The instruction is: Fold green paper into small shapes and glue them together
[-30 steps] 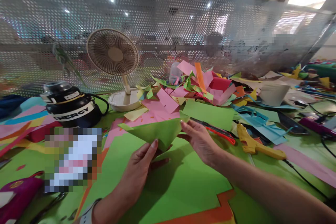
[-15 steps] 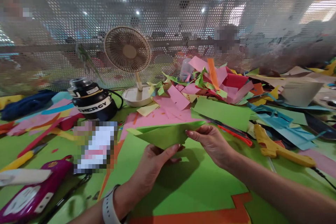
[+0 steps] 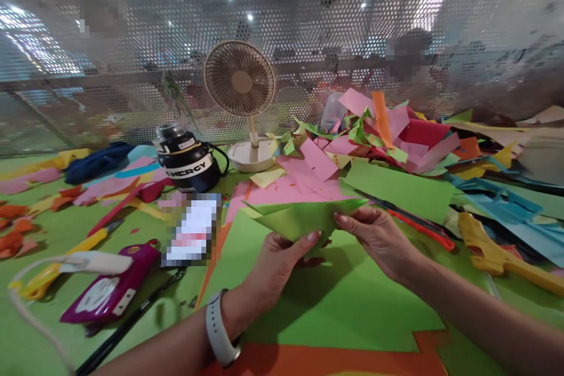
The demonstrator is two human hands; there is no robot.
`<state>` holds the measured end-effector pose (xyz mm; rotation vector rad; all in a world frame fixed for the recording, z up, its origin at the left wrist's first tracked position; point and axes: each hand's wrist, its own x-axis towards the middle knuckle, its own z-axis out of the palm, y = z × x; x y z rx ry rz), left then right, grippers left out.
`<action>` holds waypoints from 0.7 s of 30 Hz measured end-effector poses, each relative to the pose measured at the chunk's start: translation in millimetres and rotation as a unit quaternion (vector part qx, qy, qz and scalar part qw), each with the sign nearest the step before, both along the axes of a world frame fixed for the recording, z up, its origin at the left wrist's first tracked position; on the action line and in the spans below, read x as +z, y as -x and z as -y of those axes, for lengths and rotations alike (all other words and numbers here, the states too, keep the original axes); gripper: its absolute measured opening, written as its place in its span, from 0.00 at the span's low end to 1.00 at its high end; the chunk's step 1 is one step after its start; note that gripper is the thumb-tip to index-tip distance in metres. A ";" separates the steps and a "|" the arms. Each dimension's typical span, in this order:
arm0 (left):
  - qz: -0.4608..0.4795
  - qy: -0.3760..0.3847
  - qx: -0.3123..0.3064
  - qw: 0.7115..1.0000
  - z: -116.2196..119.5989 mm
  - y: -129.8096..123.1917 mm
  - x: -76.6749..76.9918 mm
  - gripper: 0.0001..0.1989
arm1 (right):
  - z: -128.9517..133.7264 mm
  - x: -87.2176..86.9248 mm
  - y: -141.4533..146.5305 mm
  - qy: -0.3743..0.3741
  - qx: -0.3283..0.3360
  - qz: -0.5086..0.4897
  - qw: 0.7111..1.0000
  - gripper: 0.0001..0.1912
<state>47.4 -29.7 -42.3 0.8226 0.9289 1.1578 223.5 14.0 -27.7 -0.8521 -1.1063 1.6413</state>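
Observation:
Between my two hands is a folded piece of green paper (image 3: 304, 218), raised a little over a larger green sheet (image 3: 352, 305). My left hand (image 3: 282, 264), with a white watch on its wrist, pinches the paper's lower edge, thumb in front and fingers behind. At the paper's right corner, my right hand (image 3: 379, 241) grips it between thumb and fingertips. Orange paper (image 3: 326, 359) shows beneath the green sheet's front edge. The fold casts a shadow on the sheet below.
Left lie a phone (image 3: 194, 229), a purple power bank (image 3: 110, 288) and a yellow-handled cutter (image 3: 88, 247). Behind stand a black bottle (image 3: 187, 161) and a fan (image 3: 241, 82). Paper scraps (image 3: 317, 158) pile up at the back. Red-handled scissors (image 3: 423, 229) and a yellow glue gun (image 3: 497, 249) lie right.
The view has turned left, so everything sits further right in the picture. Both hands keep their hold on the folded green paper, with little change in its shape.

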 end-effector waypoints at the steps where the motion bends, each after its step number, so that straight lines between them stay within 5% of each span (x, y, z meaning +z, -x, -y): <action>1: 0.003 0.001 -0.001 1.000 0.0 0.0 0.2 0.13 | 0.0 0.4 0.1 -0.001 0.003 -0.001 1.000 0.08; 21: -0.004 0.023 0.016 1.000 -0.5 -1.3 0.4 0.10 | 5.6 0.4 5.5 0.013 0.041 0.004 0.999 0.12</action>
